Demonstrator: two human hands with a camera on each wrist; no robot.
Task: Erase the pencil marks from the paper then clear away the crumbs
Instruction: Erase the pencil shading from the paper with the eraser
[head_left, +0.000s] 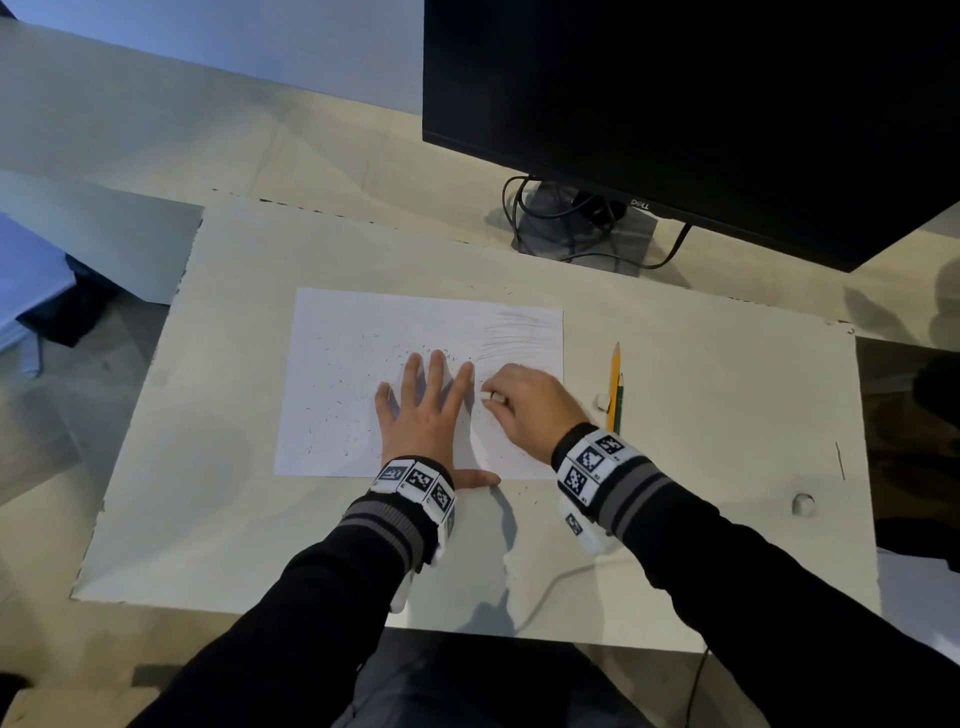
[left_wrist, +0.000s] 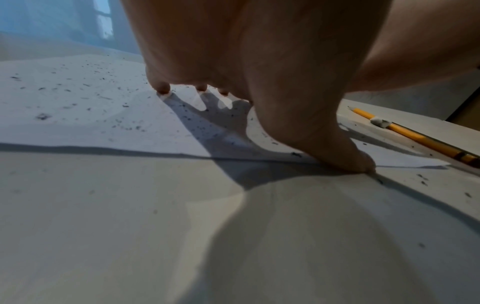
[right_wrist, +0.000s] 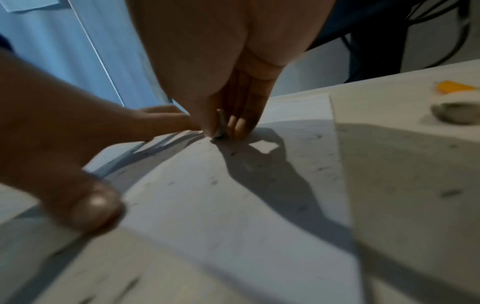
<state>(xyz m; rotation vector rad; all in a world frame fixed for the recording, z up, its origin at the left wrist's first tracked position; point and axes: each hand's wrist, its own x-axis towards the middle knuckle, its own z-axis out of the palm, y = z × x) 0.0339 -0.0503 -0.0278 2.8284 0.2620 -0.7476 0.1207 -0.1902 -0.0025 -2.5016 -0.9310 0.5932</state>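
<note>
A white sheet of paper lies on a pale board. Grey pencil marks fill the sheet's far right part, and dark eraser crumbs are scattered over the left and middle. My left hand lies flat on the paper with fingers spread, its thumb on the near edge. My right hand pinches a small white eraser and presses it on the paper just right of the left fingers. In the right wrist view the eraser stands on the sheet between thumb and fingers.
A yellow pencil and a green one lie right of the paper beside a second eraser. A small white object sits near the board's right edge. A black monitor with stand and cables stands at the back.
</note>
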